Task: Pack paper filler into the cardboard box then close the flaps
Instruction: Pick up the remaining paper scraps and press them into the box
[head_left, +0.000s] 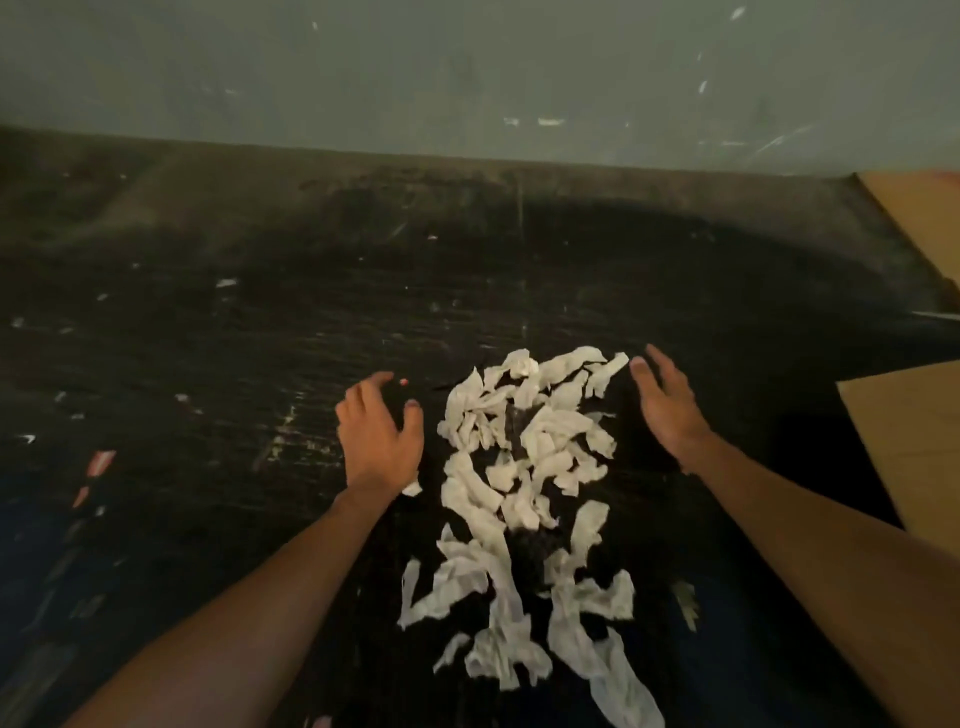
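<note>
Two open, empty hands, our left hand (378, 435) and right hand (666, 410), flank the paper filler (524, 467) strewn on the dark table (208, 338); neither grip holds anything. Right of the filler, the cardboard box (914, 441) is mostly out of frame, so loose strips may slip free while carried.

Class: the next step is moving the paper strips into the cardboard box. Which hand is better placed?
Right. The right hand lies between the paper strips and the cardboard box; the left hand is on the far side.
</note>
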